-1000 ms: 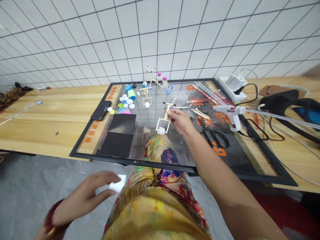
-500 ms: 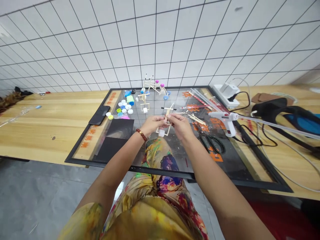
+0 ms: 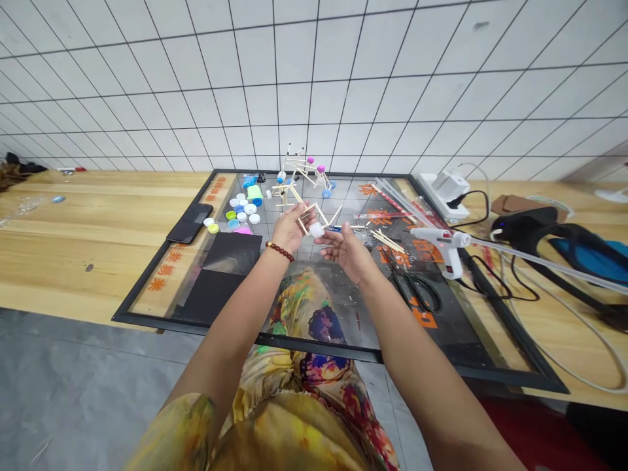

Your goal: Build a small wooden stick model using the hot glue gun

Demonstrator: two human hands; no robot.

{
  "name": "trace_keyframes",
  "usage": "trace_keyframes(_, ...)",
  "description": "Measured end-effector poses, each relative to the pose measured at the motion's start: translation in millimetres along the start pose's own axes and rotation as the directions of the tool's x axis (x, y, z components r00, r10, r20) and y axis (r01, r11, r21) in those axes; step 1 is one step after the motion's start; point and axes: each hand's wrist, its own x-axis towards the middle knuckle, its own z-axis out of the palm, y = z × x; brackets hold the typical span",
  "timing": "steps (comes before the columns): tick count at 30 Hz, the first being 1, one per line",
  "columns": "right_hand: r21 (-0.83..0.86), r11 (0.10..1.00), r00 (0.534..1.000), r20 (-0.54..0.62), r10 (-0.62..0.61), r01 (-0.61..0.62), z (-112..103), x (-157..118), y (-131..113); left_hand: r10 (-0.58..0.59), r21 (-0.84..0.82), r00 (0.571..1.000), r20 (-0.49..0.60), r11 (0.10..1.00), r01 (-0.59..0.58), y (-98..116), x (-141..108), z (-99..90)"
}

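Over the middle of the glass-topped board, my left hand (image 3: pixel 290 230) has its fingers closed on a small frame of wooden sticks (image 3: pixel 321 214). A white cap (image 3: pixel 316 229) sits at the frame's lower corner. Just right of the cap is my right hand (image 3: pixel 347 252), its fingers spread and the thumb raised, with nothing gripped. Its fingertips are close to the white cap; whether they touch it I cannot tell. Behind the hands stand stick models with pink and blue round parts (image 3: pixel 320 169).
Coloured caps (image 3: pixel 251 209) and a black phone (image 3: pixel 190 223) lie at the left. Loose sticks (image 3: pixel 387 241), black scissors (image 3: pixel 417 288) and a white glue gun (image 3: pixel 444 247) lie at the right, near a power strip (image 3: pixel 441 196) and cables.
The stick frame has turned, with its white cap now between my hands. My right hand has let go of it and opened. The view has shifted slightly.
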Motion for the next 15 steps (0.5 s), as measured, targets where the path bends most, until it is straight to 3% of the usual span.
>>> trace_keyframes(3, -0.063, 0.987, 0.977, -0.145, -0.155, 0.147, -2.0, 1.0, 1.0, 0.08, -0.007, 0.995, -0.065, 0.997, -0.08, 3.7, 3.1, -5.7)
trace_keyframes(4, -0.078, 0.97, 0.94, -0.237, -0.244, 0.232, -3.8, 2.5, 1.1, 0.092, 0.015, 0.992, -0.087, 0.996, -0.091, 5.1, 3.2, -7.9)
trace_keyframes(6, -0.098, 0.912, 0.823, -0.402, -0.402, 0.398, -8.4, 5.9, 0.8, 0.096, 0.061, 0.988, -0.119, 0.994, -0.089, 7.6, 1.9, -12.0)
trace_keyframes(8, -0.103, 0.867, 0.746, -0.466, -0.475, 0.488, -11.9, 8.2, 0.6, 0.065, 0.057, 0.992, -0.105, 0.997, -0.059, 9.3, -1.0, -15.4)
trace_keyframes(10, -0.107, 0.867, 0.773, -0.409, -0.484, 0.486, -11.7, 8.2, 2.2, 0.013, -0.004, 0.999, -0.036, 1.0, -0.013, 9.3, -4.7, -17.0)
trace_keyframes(13, -0.13, 0.919, 0.905, -0.167, -0.391, 0.373, -4.8, 5.4, 8.7, -0.029, -0.049, 0.998, 0.048, 0.998, 0.032, 6.2, -10.2, -15.4)
trace_keyframes(15, -0.159, 0.937, 0.943, -0.07, -0.325, 0.311, 0.1, 3.9, 13.3, -0.011, 0.027, 0.999, 0.049, 1.0, 0.009, 3.5, -13.8, -12.4)
